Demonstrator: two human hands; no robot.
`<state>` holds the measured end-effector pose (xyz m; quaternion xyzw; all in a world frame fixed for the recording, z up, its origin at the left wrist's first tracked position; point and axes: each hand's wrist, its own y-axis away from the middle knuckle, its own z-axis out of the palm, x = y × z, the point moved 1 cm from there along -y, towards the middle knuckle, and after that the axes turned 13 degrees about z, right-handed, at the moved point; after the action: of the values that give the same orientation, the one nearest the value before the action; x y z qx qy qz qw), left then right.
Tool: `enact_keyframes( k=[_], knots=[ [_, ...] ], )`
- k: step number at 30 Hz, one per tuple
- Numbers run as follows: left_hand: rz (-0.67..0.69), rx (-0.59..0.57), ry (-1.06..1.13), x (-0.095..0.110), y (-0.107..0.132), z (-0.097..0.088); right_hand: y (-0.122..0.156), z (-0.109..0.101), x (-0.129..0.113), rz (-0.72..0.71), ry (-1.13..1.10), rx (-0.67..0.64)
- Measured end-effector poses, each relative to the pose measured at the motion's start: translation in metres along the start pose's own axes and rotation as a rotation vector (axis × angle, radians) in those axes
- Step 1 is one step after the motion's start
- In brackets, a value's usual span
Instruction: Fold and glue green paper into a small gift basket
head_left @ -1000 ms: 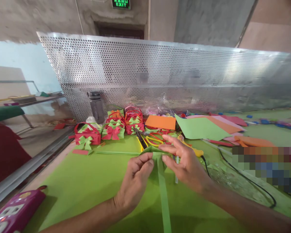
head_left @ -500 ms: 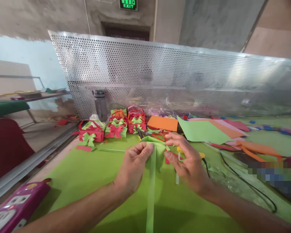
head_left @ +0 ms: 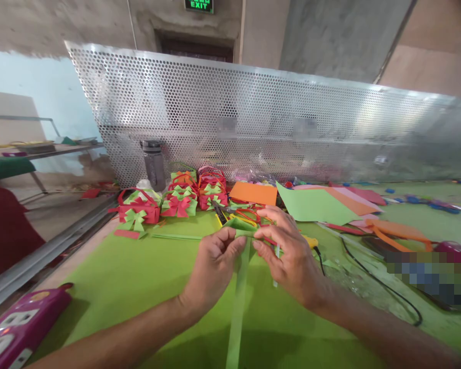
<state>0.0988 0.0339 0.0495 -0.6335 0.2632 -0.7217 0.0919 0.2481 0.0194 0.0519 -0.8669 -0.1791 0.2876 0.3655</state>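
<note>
With our left hand (head_left: 213, 264) we pinch the folded green piece (head_left: 243, 224) between thumb and bent fingers, over the green table (head_left: 138, 277). Our right hand (head_left: 292, 256) curves at its right edge, thumb and forefinger slightly parted; we cannot tell whether they grip it. A green strip (head_left: 237, 307) runs from it toward us. Beyond, 1 grey bottle (head_left: 154, 168) stands behind a red basket (head_left: 152, 214).

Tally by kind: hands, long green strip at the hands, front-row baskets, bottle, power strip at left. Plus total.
Hands: 2
Green strip: 1
Front-row baskets: 3
Bottle: 1
Power strip: 1
Total: 8
</note>
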Motion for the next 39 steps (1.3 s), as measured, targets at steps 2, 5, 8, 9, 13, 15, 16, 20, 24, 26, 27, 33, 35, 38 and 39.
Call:
enact_keyframes(
  k=[2,5,8,9,13,15,16,20,24,26,27,33,35,38,39],
  knots=[
    [-0.020,-0.003,-0.004,0.001,0.001,0.001,0.000,0.000,0.000,0.019,0.019,-0.018],
    [-0.064,0.007,0.005,0.002,0.001,0.002,-0.002,0.000,0.000,0.032,0.019,-0.043],
    [-0.114,0.002,0.011,0.001,0.003,0.002,-0.004,0.000,0.001,0.037,0.003,-0.043],
    [-0.138,-0.016,0.014,0.000,0.004,0.002,-0.005,0.000,0.001,0.042,0.004,-0.039],
    [-0.229,-0.088,0.018,-0.005,0.009,0.002,-0.009,0.002,0.005,0.064,0.018,-0.024],
    [-0.273,-0.095,0.025,-0.007,0.010,0.002,-0.010,0.003,0.008,0.056,0.022,-0.022],
    [-0.302,-0.091,0.042,-0.008,0.010,0.002,-0.010,0.003,0.009,0.045,0.029,-0.020],
    [-0.423,-0.040,0.210,-0.008,0.008,0.004,-0.006,0.003,0.008,-0.063,0.127,-0.018],
    [-0.466,0.035,0.364,-0.007,0.004,0.004,0.003,0.005,0.006,-0.179,0.252,-0.098],
    [-0.473,0.042,0.427,-0.007,0.003,0.004,0.007,0.006,0.007,-0.206,0.283,-0.125],
    [-0.476,0.042,0.449,-0.007,0.002,0.003,0.008,0.007,0.008,-0.211,0.290,-0.127],
    [-0.490,0.039,0.487,-0.005,-0.001,0.001,0.011,0.008,0.009,-0.216,0.302,-0.147],
    [-0.501,0.042,0.501,-0.004,-0.002,0.000,0.012,0.007,0.008,-0.215,0.301,-0.154],
    [-0.518,0.072,0.516,-0.002,-0.003,0.000,0.013,0.006,0.006,-0.222,0.278,-0.152],
    [-0.515,0.087,0.520,-0.002,-0.004,0.000,0.013,0.006,0.005,-0.227,0.272,-0.156]
  ],
)
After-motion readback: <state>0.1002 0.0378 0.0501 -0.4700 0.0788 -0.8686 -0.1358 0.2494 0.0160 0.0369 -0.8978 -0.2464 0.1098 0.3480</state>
